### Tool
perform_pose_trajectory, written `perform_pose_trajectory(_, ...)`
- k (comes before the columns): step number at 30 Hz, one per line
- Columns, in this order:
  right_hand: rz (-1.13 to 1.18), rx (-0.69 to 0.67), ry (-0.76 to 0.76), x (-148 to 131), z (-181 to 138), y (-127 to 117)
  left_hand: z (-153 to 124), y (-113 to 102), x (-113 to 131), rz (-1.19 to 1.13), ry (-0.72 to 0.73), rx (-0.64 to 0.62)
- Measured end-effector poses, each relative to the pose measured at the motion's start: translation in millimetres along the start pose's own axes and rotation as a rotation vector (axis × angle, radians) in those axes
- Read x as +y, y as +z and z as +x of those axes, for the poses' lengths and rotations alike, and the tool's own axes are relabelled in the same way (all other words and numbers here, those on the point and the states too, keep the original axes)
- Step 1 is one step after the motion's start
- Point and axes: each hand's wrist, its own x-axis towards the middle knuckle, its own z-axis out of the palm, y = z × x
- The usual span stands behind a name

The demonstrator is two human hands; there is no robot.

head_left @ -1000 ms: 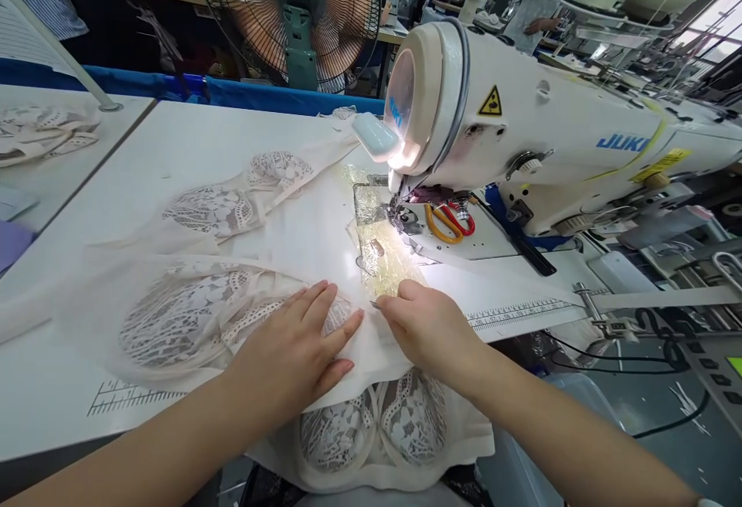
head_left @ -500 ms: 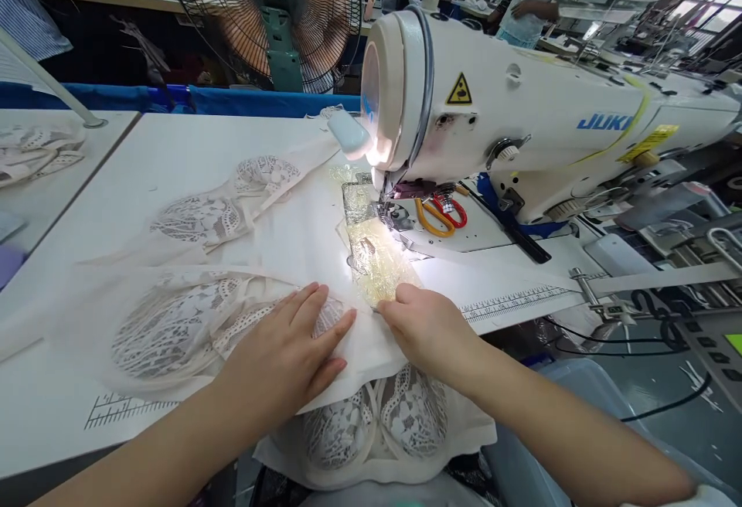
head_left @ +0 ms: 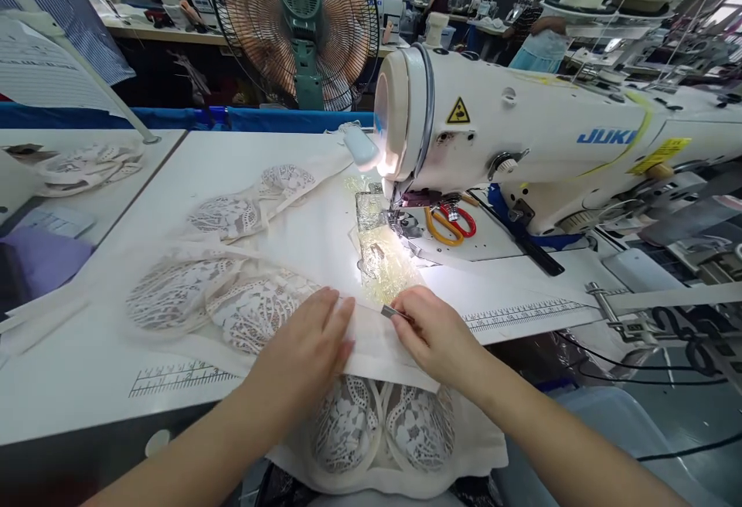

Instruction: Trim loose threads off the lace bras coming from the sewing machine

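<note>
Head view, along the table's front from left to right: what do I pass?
Purple sheet → lace cups → left hand → metal tool → right hand pinching it → printed ruler.

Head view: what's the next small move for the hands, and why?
Probably slide the cream fabric toward the presser foot: the left hand lies flat on it, the right hand pinches a metal tool at its edge, which sits short of the foot.
</note>
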Motion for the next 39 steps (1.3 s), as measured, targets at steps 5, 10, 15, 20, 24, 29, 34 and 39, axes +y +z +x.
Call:
perform_pose_trajectory(5, -0.28, -0.034, -0.07, -5.8, 26.0, 7.1, -1.6, 5.2, 15.1, -0.017, -0.063, 0.027)
perform_pose_trajectory(10, -0.442, -0.028, -0.156, -10.6, 42.5, 24.3, -3.8, 5.4, 12.1, -0.037, -0.076, -0.005)
perform_pose_trajectory(15, -0.48, -0.036, -0.194, -10.0, 45.1, 27.8, -3.3, 5.0, 12.3, -0.031, -0.078, -0.022)
perform_pose_trajectory(20, -0.515, -0.119, -0.208, -8.6, 33.9, 13.0, -3.7, 6.7, 11.0, -0.036, -0.073, 0.005)
perform_pose_trajectory(24, -0.581, -0.168, -0.147, -7.7, 19.5, -4.2, -3.9, 7.9, 10.5, -0.036, -0.071, 0.016)
perform_pose_trajectory(29, -0.569, -0.118, -0.125, -9.6, 16.3, -10.2, -3.2, 9.0, 10.4, -0.021, -0.048, 0.022)
perform_pose_trajectory(34, -0.527, -0.101, -0.167, -5.3, 28.9, 4.1, -2.5, 8.4, 10.9, -0.028, -0.062, 0.012)
perform_pose_trajectory(39, -0.522, -0.128, -0.174, 1.2, 25.5, 2.7, -0.8, 7.3, 11.0, -0.021, -0.049, 0.023)
